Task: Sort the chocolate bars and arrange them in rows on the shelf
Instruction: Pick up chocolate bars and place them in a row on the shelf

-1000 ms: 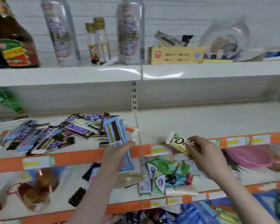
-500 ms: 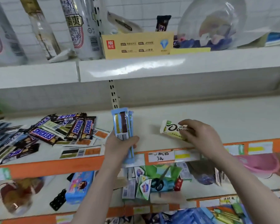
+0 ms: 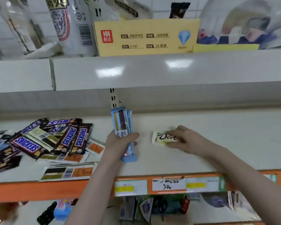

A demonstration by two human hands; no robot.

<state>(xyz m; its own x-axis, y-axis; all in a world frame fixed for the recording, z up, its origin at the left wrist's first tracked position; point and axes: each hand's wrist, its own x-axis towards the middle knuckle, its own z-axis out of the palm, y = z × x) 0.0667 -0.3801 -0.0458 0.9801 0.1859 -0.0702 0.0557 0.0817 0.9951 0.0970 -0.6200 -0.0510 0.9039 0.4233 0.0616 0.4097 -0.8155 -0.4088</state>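
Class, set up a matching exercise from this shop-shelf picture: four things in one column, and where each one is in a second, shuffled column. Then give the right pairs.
Things:
1. light-blue bars
2. Dove bar
3. Snickers pile
4. yellow box

Places:
A. top shelf
B. loose on the middle shelf, far left
C. gripped upright by the left hand
D. under the right hand fingertips

Pairs: 1-C, 2-D, 3-B, 4-A

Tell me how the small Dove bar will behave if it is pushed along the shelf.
The Dove bar lies flat, so it would probably slide, not roll or tip. Its glossy wrapper on the smooth shelf looks slippery. It seems small and light, since the right hand holds it with its fingertips.
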